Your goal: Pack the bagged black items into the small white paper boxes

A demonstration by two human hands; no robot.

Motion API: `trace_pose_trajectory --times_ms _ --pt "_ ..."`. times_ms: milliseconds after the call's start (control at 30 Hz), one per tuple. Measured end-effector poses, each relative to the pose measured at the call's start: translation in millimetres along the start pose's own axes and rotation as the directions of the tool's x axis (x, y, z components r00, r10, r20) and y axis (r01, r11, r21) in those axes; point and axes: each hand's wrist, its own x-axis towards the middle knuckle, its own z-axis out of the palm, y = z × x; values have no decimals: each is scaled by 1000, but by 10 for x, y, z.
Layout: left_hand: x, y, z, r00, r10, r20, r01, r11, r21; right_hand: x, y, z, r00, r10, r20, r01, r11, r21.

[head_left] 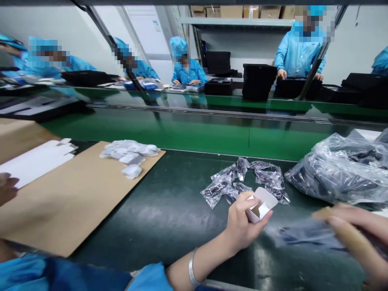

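Observation:
My left hand point(242, 224), with a silver bangle on its wrist, is closed around a small white box point(257, 212). The box's flap stands up and its open end shows. At the right, my right hand point(353, 228) pinches a clear plastic bag with a dark cable point(312, 236) inside, smeared by motion. This bag is to the right of the box, apart from it. Just beyond my left hand lie several bagged dark cables point(218, 186) on the dark green table point(169, 202).
A large clear bag of dark items point(339, 167) stands at the right. Several white wrapped pieces point(129, 151) lie on brown cardboard point(91, 194). At the left edge, another person's hand point(7, 188) is by flat white cartons point(39, 161). Behind the green conveyor point(182, 125), co-workers handle black boxes point(259, 81).

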Motion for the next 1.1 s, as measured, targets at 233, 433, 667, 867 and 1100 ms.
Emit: trace_pose_trajectory --times_ms 233,433,667,867,1100 --pt "-25 103 54 999 24 26 -25 999 42 227 -298 254 903 -377 207 429 805 -410" --pt "-96 128 59 997 -42 71 34 994 108 284 -359 479 799 -405 444 592 656 -468" --pt "-144 45 -14 998 -68 -4 68 997 47 220 -306 734 871 -449 198 491 810 -321" --pt "-142 23 -33 998 -64 28 63 997 46 -70 -34 715 923 -355 -145 352 935 -50" --pt "-89 53 -25 991 -133 0 133 991 26 -109 30 749 953 -297 -65 281 942 -185"
